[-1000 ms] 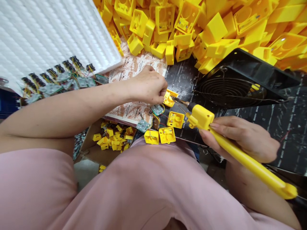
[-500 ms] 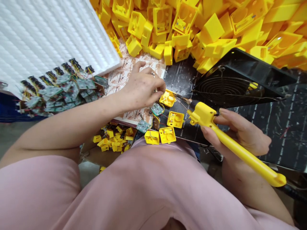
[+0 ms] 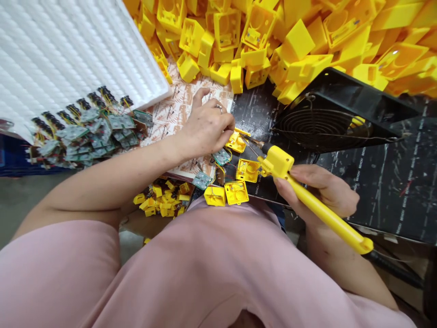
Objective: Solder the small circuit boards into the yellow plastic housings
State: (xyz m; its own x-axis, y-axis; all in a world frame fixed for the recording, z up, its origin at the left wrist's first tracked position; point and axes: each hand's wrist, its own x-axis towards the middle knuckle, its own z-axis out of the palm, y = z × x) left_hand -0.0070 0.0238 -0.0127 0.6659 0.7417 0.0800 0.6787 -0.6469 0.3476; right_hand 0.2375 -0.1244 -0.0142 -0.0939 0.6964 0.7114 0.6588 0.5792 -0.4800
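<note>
Assembly workshop, heaped yellow casings [image 3: 227, 29], piled circuit boards [image 3: 90, 132], soldering iron [image 3: 307, 191]

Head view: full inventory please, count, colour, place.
soldering tool: one, yellow with black collar, in right hand
housing under work: one, yellow, at left fingertips
open housings: three, yellow, near table edge
loose circuit boards: at least two, green-grey, left of housings
circuit-board pile: many, green-grey, far left
foam sheet: one, white, upper left
housing heap: many, yellow, across top
fan: one, black, right of centre
patterned sheet: one, white and brown, under left hand
table: one, black, right
small parts: many, yellow, below table edge
garment: one, pink, bottom
left hand: one, ringed, centre
right hand: one, right of centre
</note>
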